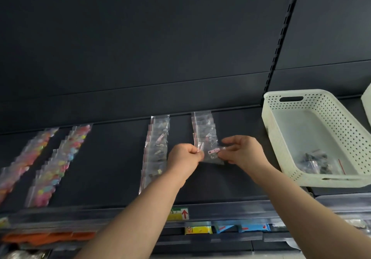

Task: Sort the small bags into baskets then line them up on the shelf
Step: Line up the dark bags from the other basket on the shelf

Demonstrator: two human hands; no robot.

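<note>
Dark shelf [112, 158], left of basket [341, 130]: small bag [213, 156], probably light, limp, slippery; my left hand [183, 156] and right hand [244, 150] pinch its edges.

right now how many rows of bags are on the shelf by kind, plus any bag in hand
rows of colourful bags: 2
rows of clear zipper-pull bags: 2
held bag: 1
total: 4 rows, 1 bag

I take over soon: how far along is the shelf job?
Done: two colourful rows and one clear row on the shelf. In hand: left hand and right hand pinch a small bag at the short fourth row. Left: bags in the white basket.
</note>
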